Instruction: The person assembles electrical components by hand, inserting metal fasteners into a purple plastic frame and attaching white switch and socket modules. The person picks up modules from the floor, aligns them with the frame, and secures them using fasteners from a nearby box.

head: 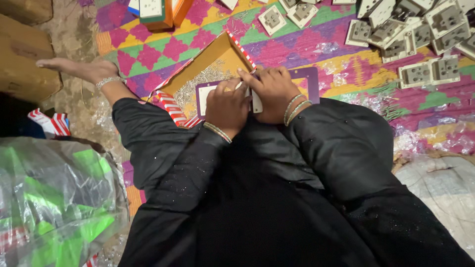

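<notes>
— Where are the 2 hands?

— Close together in front of the lap, touching side by side. The left hand (226,106) is curled into a loose fist, knuckles up, fingers folded under. The right hand (271,91) lies just beside it, back upward, its fingers bent and pinched at the tips, the forefinger reaching furthest forward.

— And the arms?

— Both forearms come in from the body at an angle and meet at the wrists. Black sleeves cover them down to the wrists, and each wrist carries thin bangles.

— Legs?

— 1 bare foot (74,66) stretches out to the left.
</notes>
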